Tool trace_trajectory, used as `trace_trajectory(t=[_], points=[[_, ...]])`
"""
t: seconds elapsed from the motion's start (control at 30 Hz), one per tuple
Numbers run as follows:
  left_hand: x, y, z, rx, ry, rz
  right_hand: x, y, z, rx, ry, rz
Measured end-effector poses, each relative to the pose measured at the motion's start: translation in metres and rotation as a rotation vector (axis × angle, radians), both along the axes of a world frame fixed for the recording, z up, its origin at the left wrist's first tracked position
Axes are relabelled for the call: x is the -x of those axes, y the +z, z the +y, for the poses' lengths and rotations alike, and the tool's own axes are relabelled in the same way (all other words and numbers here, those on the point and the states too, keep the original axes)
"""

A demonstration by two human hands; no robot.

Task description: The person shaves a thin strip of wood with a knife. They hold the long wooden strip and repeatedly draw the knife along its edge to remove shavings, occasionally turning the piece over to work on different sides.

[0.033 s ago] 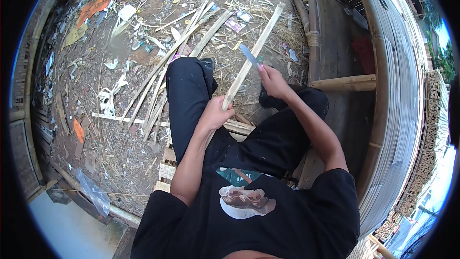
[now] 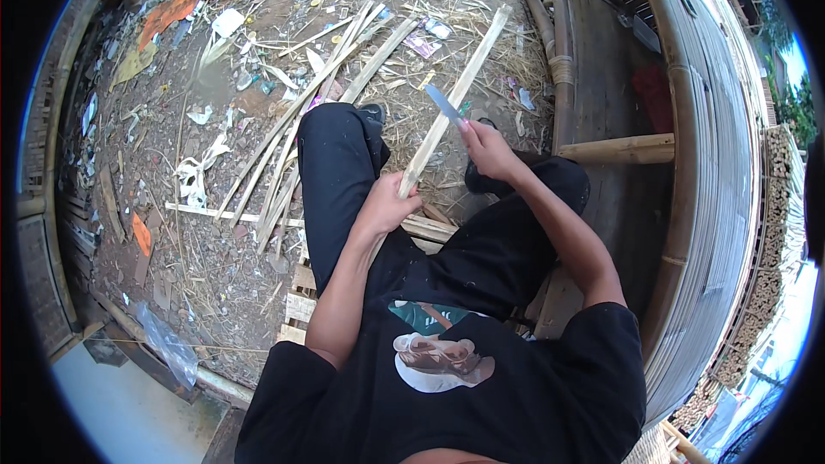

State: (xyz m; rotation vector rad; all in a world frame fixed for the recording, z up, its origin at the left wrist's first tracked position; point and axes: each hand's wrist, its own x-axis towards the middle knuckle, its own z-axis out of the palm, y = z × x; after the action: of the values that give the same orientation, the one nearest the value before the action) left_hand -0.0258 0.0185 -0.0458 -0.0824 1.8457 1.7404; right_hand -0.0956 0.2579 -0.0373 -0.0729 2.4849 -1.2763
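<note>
My left hand (image 2: 388, 204) is closed around the lower end of a long pale bamboo strip (image 2: 473, 62), in front of my lap. From there the strip slants away to the upper right. A knife (image 2: 441, 101) is gripped in my right hand (image 2: 491, 149), its handle mostly covered by the fingers. Its blade points up and left and lies across the strip, about halfway along; whether it touches the strip I cannot tell.
Several loose bamboo strips (image 2: 288, 125) lie on the littered ground beyond my left knee. At right stands a bamboo-framed structure (image 2: 683, 163) with a crossbar (image 2: 617, 149). Wooden slats (image 2: 299, 306) show beside my left thigh. A clear plastic bag (image 2: 168, 345) lies at lower left.
The knife and my right hand have shifted slightly left and toward me along the strip. My left hand and the strip stay in place.
</note>
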Motion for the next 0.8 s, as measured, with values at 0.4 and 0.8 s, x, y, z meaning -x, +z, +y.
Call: trace_trajectory(t=[0.4,0.8], points=[[0.001,0.000,0.004,0.034,-0.007,0.037,-0.004,0.002,0.006,-0.101,-0.029,0.310],[0.002,0.036,0.006,-0.148,0.022,-0.147,-0.022,0.011,-0.011,-0.244,0.031,0.329]])
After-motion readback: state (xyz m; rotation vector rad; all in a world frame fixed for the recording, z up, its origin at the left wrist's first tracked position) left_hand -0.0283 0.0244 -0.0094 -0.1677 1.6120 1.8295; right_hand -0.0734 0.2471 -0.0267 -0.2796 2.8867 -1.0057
